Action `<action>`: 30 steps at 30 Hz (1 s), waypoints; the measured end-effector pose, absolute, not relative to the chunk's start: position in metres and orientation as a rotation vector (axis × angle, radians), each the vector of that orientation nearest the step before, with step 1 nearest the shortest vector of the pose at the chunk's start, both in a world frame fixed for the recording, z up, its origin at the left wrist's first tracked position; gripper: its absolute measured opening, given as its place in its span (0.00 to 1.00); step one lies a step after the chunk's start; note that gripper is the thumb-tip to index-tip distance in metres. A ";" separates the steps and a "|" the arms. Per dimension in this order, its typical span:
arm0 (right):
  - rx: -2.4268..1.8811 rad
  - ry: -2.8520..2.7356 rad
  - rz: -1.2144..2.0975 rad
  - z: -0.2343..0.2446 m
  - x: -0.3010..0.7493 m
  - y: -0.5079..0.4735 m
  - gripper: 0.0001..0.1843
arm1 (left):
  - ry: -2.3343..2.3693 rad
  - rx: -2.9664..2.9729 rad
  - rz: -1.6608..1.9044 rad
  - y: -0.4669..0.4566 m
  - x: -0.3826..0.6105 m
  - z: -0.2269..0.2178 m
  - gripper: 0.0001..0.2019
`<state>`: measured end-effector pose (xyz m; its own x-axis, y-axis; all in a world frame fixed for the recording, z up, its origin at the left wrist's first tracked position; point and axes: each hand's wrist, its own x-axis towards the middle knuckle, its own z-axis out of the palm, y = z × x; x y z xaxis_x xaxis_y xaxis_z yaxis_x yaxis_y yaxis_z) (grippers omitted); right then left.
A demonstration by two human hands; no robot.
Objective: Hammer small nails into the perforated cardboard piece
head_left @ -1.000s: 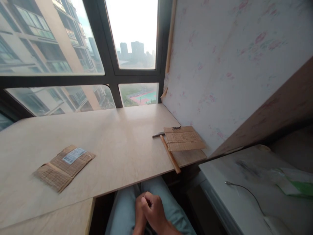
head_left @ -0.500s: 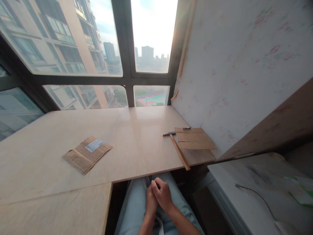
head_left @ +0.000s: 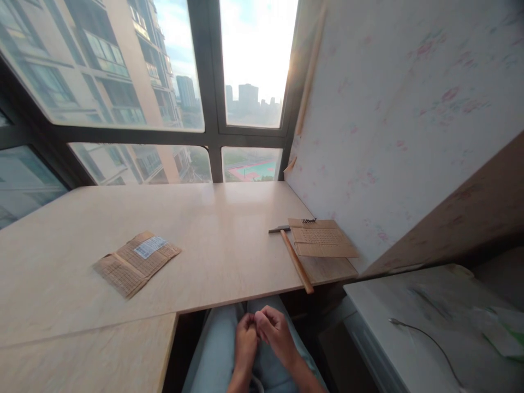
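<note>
- Fingers are out of their clasp vs. a moment ago: L hand (head_left: 246, 334) & R hand (head_left: 275, 328) now meet at curled fingertips over my jeans (head_left: 216, 349); can't tell if anything's pinched btwn.
- Hammer (head_left: 295, 260) lies on the tabletop (head_left: 221, 240), ahead to my R, handle end past the front edge; a careless knock there could tip it off.
- Dark screws or nails (head_left: 309, 221) sit at the far edge of corrugated cardboard (head_left: 323, 241); tugging that could scatter 'em.

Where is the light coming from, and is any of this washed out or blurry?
In the head view, daylight comes through the window, the sky nearly white; in the head view, a pale sheen lies on the tabletop; in the head view, the green-and-white item at right looks smeared, while the left hand and right hand look clearer.
</note>
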<state>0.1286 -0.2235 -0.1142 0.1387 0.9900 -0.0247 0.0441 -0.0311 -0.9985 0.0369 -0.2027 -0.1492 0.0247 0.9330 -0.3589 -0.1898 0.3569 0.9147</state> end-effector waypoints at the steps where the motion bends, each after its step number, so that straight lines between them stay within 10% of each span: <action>1: -1.302 -1.054 1.134 -0.109 0.142 -0.227 0.25 | 1.239 0.763 1.028 -0.202 0.037 -0.147 0.09; 12: -1.117 -0.113 0.936 -0.045 0.382 -0.220 0.13 | 0.928 0.831 1.033 -0.148 0.100 -0.040 0.23; 30: -1.148 -0.356 0.801 -0.020 0.382 -0.177 0.21 | 0.831 0.848 1.023 -0.067 0.166 -0.012 0.18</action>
<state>0.3822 -0.1769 -0.0199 0.6784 0.7211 -0.1408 -0.3790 0.1793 -0.9078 0.1661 -0.0674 -0.0124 0.2950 0.9388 -0.1781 -0.3671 0.2834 0.8860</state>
